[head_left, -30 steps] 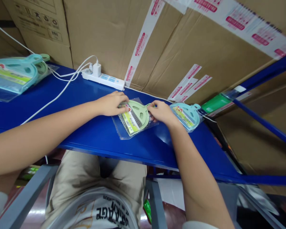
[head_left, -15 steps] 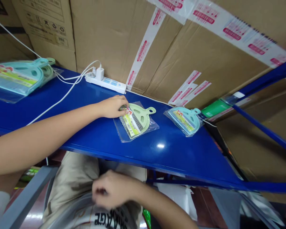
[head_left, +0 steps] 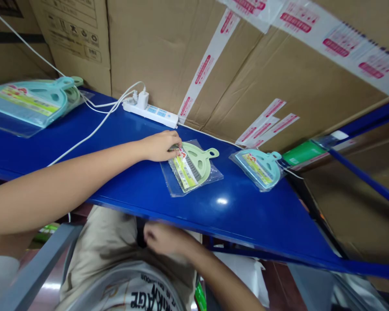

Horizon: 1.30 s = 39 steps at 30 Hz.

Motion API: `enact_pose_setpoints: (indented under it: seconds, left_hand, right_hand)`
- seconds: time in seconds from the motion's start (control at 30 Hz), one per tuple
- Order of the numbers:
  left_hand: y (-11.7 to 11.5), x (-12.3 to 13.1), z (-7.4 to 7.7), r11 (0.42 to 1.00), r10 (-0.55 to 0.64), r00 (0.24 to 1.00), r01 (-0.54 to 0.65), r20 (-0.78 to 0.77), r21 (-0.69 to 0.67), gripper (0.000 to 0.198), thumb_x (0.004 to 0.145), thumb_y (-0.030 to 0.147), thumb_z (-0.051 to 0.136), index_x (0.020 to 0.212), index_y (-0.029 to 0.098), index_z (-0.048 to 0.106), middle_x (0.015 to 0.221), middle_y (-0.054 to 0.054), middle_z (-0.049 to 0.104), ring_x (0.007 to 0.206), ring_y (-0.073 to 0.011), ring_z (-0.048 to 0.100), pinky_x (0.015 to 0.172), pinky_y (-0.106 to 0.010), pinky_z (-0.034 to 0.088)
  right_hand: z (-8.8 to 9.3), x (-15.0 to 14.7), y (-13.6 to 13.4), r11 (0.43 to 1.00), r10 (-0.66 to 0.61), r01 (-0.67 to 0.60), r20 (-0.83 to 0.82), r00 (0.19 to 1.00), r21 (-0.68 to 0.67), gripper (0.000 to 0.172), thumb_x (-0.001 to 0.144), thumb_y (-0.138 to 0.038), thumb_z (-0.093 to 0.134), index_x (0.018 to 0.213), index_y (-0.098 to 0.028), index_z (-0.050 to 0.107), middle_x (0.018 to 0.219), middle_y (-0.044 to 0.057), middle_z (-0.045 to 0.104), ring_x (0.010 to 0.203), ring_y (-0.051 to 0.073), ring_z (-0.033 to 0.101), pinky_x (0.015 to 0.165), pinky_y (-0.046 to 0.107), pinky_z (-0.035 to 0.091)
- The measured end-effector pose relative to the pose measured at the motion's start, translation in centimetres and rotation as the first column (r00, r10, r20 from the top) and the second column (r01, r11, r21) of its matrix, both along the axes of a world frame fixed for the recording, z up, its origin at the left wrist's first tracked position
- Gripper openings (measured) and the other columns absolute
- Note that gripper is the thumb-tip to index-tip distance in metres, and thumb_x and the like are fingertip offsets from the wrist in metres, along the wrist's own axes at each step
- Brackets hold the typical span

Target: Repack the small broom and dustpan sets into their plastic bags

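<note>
A light green dustpan with a grey-bristled brush (head_left: 202, 162) lies on the blue table in a clear plastic bag with a printed label. My left hand (head_left: 164, 146) grips its left corner, fingers bent over the edge. My right hand (head_left: 162, 237), smeared by motion, is over my lap at the table's front edge; its fingers are not clear. To the right lies a smaller-looking light blue dustpan (head_left: 268, 166) in its own bag. At the far left, a bagged blue dustpan (head_left: 29, 103) overlaps a green one (head_left: 75, 93).
A white power strip (head_left: 151, 113) with plugs and cables stands along the back of the blue table (head_left: 240, 224). Large taped cardboard boxes (head_left: 155, 47) rise behind it. A green-labelled item (head_left: 304, 153) is by the blue frame at right.
My right hand has moved up and slightly right, from over my lap towards the table's front edge. My left hand keeps its grip on the green dustpan; the view has shifted slightly.
</note>
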State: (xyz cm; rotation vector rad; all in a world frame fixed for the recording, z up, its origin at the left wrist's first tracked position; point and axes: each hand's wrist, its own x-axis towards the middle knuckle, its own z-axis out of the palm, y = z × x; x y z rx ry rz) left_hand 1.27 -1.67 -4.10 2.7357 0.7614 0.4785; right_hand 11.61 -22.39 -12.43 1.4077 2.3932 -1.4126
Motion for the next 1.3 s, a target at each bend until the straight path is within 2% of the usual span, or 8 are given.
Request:
enact_pose_setpoints:
  seconds: [0.13,0.23,0.3,0.37,0.4,0.57,0.9,1.3]
  left_hand:
    - [0.2,0.0,0.0,1.0,-0.001,1.0,0.0,0.003,0.012,0.03,0.098,0.026,0.056,0.12,0.018,0.075,0.122,-0.012,0.074,0.115,-0.0249,0.07,0.109,-0.04,0.053]
    - [0.4,-0.1,0.2,1.0,0.007,1.0,-0.007,-0.013,0.0,0.032,0.097,0.021,0.054,0.12,0.013,0.075,0.126,-0.015,0.075,0.118,-0.0251,0.07,0.111,-0.038,0.052]
    - [0.7,-0.2,0.3,1.0,-0.007,1.0,0.006,-0.027,-0.024,0.035,0.098,0.018,0.05,0.123,0.012,0.074,0.131,-0.016,0.075,0.121,-0.0242,0.071,0.113,-0.037,0.051]
    - [0.9,-0.3,0.3,0.999,0.002,0.999,-0.004,-0.052,-0.039,0.041,0.099,0.017,0.046,0.129,0.016,0.073,0.141,-0.014,0.073,0.131,-0.0247,0.067,0.117,-0.039,0.049]
    - [1.0,-0.3,0.4,0.999,0.025,0.997,-0.028,-0.07,-0.038,0.043,0.1,0.017,0.044,0.132,0.018,0.072,0.148,-0.014,0.07,0.138,-0.0263,0.063,0.12,-0.042,0.047]
    - [1.2,-0.8,0.5,0.98,0.198,0.977,-0.198,-0.083,0.008,0.044,0.1,0.024,0.045,0.137,0.021,0.07,0.156,-0.016,0.064,0.149,-0.0383,0.052,0.12,-0.061,0.044]
    - [1.4,-1.1,1.4,0.883,0.452,0.887,-0.459,-0.089,-0.096,0.051,0.093,0.025,0.055,0.142,0.018,0.067,0.107,-0.011,0.082,0.108,-0.0294,0.076,0.097,-0.037,0.057]
    - [0.2,0.3,2.2,0.575,0.693,0.665,-0.278,0.277,-0.77,0.033,0.094,0.018,0.077,0.126,0.013,0.071,0.083,-0.004,0.075,0.075,-0.0176,0.072,0.075,-0.03,0.053]
  right_hand:
    - [6.1,2.2,-1.0,0.952,0.301,-0.28,-0.202,0.932,0.127,0.02,0.096,-0.045,0.077,0.093,-0.026,0.074,0.092,-0.001,0.075,0.079,0.015,0.069,0.074,0.028,0.058]
    - [11.7,6.9,3.7,0.956,0.168,-0.105,-0.218,0.961,0.273,0.02,0.101,-0.044,0.064,0.097,-0.027,0.073,0.097,0.002,0.076,0.09,0.018,0.07,0.083,0.03,0.057]
    - [13.7,10.5,8.2,0.753,-0.22,0.305,-0.214,0.952,0.583,0.019,0.101,-0.038,0.059,0.098,-0.024,0.073,0.101,0.006,0.077,0.098,0.021,0.071,0.089,0.034,0.056]
    - [13.6,13.1,12.0,0.427,-0.561,0.517,-0.231,0.795,0.741,0.016,0.097,-0.032,0.062,0.099,-0.021,0.073,0.109,0.012,0.078,0.109,0.027,0.07,0.099,0.042,0.054]
    - [12.9,13.9,13.3,0.386,-0.644,0.542,-0.203,0.738,0.746,0.015,0.095,-0.031,0.064,0.1,-0.02,0.073,0.111,0.013,0.078,0.111,0.029,0.07,0.102,0.044,0.053]
    - [9.4,13.2,14.3,0.473,-0.733,0.642,-0.135,0.667,0.604,0.017,0.098,-0.032,0.061,0.095,-0.021,0.074,0.108,0.008,0.081,0.106,0.025,0.073,0.097,0.036,0.054]
    - [8.3,12.4,15.3,0.291,-0.831,0.9,-0.38,0.406,0.326,0.01,0.084,-0.027,0.074,0.079,-0.019,0.071,0.081,0.006,0.079,0.084,0.022,0.075,0.085,0.034,0.058]
    - [8.6,11.7,15.2,0.129,-0.719,0.988,-0.678,0.15,0.082,0.012,0.08,-0.009,0.063,0.08,-0.021,0.062,0.072,-0.003,0.065,0.077,0.015,0.066,0.08,0.028,0.055]
